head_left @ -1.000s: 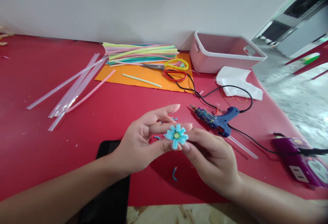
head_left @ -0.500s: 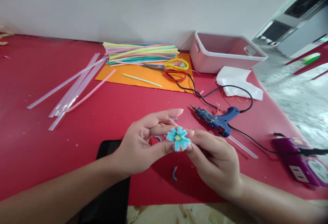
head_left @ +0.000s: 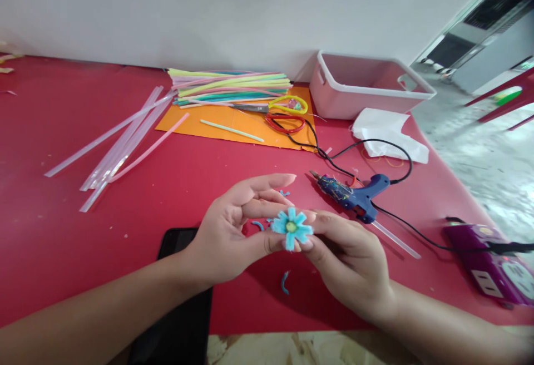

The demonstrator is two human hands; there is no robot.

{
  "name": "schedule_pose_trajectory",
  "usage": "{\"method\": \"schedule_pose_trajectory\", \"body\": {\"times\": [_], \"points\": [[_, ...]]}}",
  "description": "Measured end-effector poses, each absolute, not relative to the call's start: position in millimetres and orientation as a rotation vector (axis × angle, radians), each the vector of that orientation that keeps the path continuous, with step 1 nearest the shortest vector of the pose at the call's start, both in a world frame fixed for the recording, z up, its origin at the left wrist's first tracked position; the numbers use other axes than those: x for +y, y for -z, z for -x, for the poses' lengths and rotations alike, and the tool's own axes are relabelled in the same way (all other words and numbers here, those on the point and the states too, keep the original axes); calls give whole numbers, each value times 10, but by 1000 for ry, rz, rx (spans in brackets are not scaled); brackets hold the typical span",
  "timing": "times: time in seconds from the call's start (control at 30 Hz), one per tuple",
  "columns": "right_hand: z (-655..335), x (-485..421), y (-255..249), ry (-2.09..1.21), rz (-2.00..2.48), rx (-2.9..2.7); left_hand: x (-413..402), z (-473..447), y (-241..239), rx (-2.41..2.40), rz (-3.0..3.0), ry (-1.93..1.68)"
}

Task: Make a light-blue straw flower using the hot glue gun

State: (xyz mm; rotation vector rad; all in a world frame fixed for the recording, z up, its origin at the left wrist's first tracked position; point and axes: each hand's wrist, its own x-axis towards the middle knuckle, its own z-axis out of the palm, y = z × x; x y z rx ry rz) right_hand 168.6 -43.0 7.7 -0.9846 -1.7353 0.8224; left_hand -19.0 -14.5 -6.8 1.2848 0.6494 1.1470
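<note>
A small light-blue flower (head_left: 291,228) of fuzzy pipe cleaner, with a yellow-green centre, faces me between both hands. My left hand (head_left: 233,228) pinches it from the left between thumb and index finger, its other fingers stretched away. From the right, my right hand (head_left: 350,259) grips the flower's edge with thumb and index finger, the remaining fingers curled. Whatever lies behind the flower is hidden. Below the hands, a short blue pipe cleaner scrap (head_left: 285,283) rests on the red table (head_left: 250,304). More blue bits show behind my left fingers.
A blue glue gun (head_left: 354,195) lies right of the hands, its cord running to a purple power strip (head_left: 488,265). Scissors (head_left: 287,123) and pipe cleaners (head_left: 229,87) lie on orange card (head_left: 187,128). A bin (head_left: 367,100) stands behind; a phone (head_left: 175,320) is under my left forearm.
The flower has turned slightly and shifted a little right and down between my fingertips. Both hands stay nearly in place, and the things on the table have not moved.
</note>
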Motion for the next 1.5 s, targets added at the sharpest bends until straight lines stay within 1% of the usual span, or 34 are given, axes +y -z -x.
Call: {"method": "schedule_pose_trajectory", "body": {"times": [0.13,0.3,0.37,0.53,0.67,0.77,0.9,1.2,1.3,1.5], "points": [[-1681,-433,-49,-1024,977,-1584,-126,184,64,646,-1207,-1129],[-1692,-440,-16,-1502,860,-1326,-96,192,20,666,-1129,-1042],[-1700,-443,-7,-1641,837,-1230,-84,196,6,638,-1101,-1015],[-1712,-451,-2,-1738,827,-1171,-73,188,-32,619,-1095,-987],[-1710,-469,-6,-1743,800,-1146,-80,180,-53,635,-1118,-977],[-1689,-478,-28,-1678,731,-1119,-86,178,-48,599,-1150,-997],[-1655,-466,-65,-1610,782,-1156,-97,173,-41,603,-1165,-994],[-1656,-457,-83,-1641,760,-1239,-105,190,-52,509,-1129,-926],[-1638,-448,-82,-1518,843,-1263,-113,195,-25,574,-1178,-956],[-1647,-430,-84,-1117,1146,-1465,-147,149,-14,771,-1177,-1047]]}}
